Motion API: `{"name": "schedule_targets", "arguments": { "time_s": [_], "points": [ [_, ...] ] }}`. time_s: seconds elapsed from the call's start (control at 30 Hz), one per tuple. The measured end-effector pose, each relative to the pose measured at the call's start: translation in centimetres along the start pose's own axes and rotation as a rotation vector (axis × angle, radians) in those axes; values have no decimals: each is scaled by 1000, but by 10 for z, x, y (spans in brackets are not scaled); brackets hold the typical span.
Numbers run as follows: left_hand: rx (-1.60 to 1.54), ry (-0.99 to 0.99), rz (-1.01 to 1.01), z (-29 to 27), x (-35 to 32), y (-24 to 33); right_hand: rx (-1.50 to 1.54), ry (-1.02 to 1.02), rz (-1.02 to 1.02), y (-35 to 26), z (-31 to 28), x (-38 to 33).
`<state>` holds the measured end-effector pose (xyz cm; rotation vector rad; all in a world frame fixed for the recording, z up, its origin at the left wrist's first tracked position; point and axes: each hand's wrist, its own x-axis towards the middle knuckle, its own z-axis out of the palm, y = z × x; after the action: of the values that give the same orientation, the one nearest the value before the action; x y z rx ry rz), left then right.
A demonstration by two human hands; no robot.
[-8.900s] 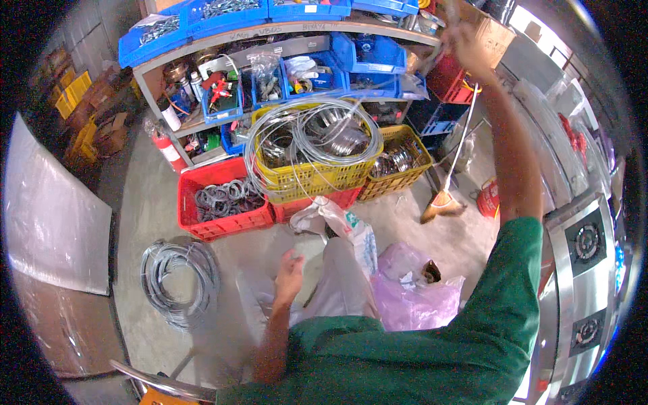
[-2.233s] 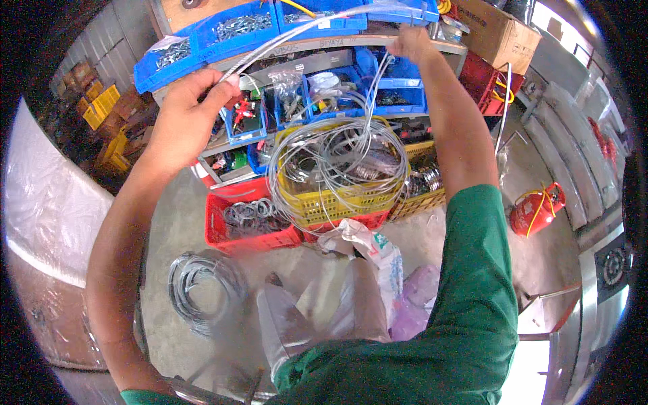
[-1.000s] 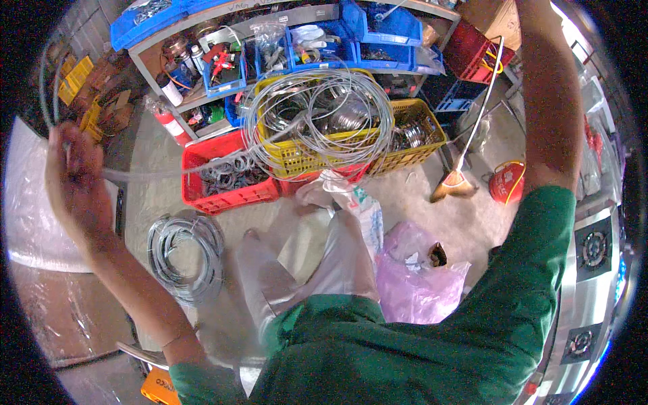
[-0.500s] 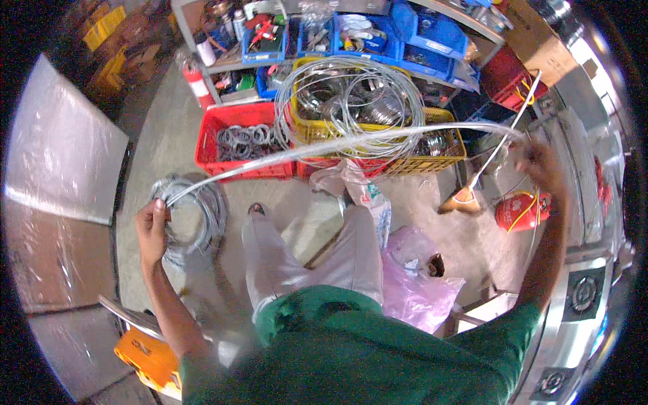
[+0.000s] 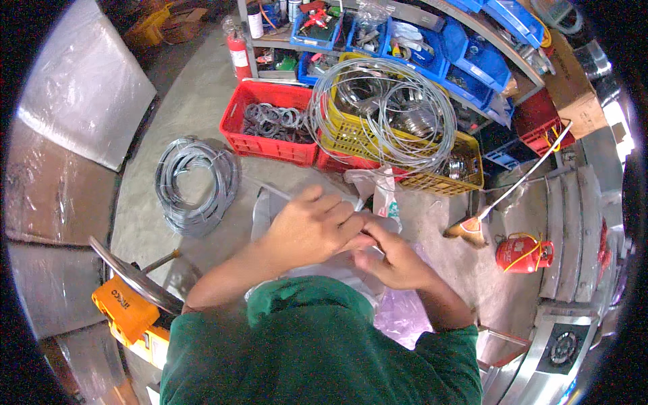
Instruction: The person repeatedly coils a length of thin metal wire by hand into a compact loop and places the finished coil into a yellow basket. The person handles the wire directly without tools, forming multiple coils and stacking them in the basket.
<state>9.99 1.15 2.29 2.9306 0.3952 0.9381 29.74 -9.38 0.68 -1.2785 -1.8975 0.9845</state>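
Both hands meet in front of the red crate: the left hand and right hand pinch a thin clear tube, fingers closed on it.

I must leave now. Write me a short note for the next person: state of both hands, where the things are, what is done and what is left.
Left hand and right hand are together at the chest, fingers pinched on a thin pale tube.
A grey cable coil lies on the floor at left. Wire loops sit on the yellow crate, beside the red crate of rings.
Done: the tube is in hand.
Left: unclear from this view; the tube's far end is hidden.
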Motion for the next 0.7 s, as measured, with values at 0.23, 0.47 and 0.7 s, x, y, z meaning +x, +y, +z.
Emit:
{"name": "schedule_targets", "arguments": {
  "time_s": [0.23,0.47,0.7],
  "points": [
    [30,49,-422,-17,-53,-60,541,283,277,31,23,-17],
    [-1943,719,-1237,50,-65,-35,491,156,331,55,76,-26],
    [-1568,976,-1332,60,-44,-50,325,89,221,61,109,-22]
  ]
}}
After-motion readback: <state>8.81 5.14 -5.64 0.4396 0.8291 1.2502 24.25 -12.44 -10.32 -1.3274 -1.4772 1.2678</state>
